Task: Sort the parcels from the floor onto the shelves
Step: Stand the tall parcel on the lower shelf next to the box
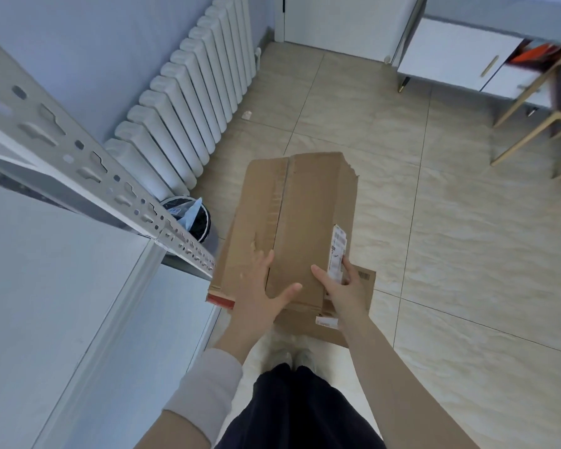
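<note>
At the centre of the frame, a long cardboard box (305, 215) lies with its long axis running from the person's hands toward the upper middle. Its torn far end points away, toward the radiator (191, 108) and the door side of the room. A taped seam runs lengthwise down its top face, and a white label (337, 254) sits on its right edge. The left hand (263, 290) rests flat on the near part of the top, fingers straight and spread. The right hand (344, 290) grips the right edge by the label, thumb on top and fingers curled over the side. A smaller cardboard box (308, 322) shows beneath the near end, sticking out toward the lower right; whether the two touch I cannot tell. A slotted metal shelf upright (78, 163) crosses the left of the frame, with a black bin (195, 218) behind it on the tiled floor (450, 238).
</note>
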`<state>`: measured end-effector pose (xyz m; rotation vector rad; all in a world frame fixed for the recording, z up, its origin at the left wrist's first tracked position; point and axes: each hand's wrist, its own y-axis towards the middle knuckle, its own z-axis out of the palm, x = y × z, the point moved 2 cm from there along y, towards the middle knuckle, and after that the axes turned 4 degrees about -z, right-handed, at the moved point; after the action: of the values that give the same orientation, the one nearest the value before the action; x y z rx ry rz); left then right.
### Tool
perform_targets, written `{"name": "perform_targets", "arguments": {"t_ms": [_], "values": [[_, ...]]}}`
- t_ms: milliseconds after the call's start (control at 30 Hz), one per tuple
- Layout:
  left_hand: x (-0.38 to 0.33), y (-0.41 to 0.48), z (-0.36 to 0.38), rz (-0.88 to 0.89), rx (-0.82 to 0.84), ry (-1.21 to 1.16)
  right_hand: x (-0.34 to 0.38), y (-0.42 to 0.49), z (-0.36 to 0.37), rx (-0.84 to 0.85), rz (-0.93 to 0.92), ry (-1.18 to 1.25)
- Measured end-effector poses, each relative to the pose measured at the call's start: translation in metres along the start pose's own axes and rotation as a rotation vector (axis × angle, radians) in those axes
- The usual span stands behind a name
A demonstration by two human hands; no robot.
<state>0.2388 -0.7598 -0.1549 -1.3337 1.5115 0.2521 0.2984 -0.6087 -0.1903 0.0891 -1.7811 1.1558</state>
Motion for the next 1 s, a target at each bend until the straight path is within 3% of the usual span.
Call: {"name": "perform_targets", "arguments": {"t_ms": [167, 300, 467, 700, 1000], "values": [[-0.002, -0.005, 0.018, -0.047, 0.13, 0.12, 0.005, -0.016, 0.01, 0.04, -0.02, -0.16], [0.002, -0.002, 0.017, -0.111, 0.105, 0.076, 0.004, -0.023, 0.022, 0.08, 0.026, -0.247], [0.01, -0.001, 0.002, -0.128, 0.034, -0.019, 0.0, -0.027, 0.022, 0.146, -0.034, -0.227], [0.018, -0.005, -0.019, -0.14, -0.088, -0.137, 0.003, -0.029, 0.017, 0.2, 0.036, -0.06], [0.016, -0.01, -0.028, -0.164, -0.115, -0.329, 0.007, -0.043, 0.029, 0.296, -0.03, -0.037]]}}
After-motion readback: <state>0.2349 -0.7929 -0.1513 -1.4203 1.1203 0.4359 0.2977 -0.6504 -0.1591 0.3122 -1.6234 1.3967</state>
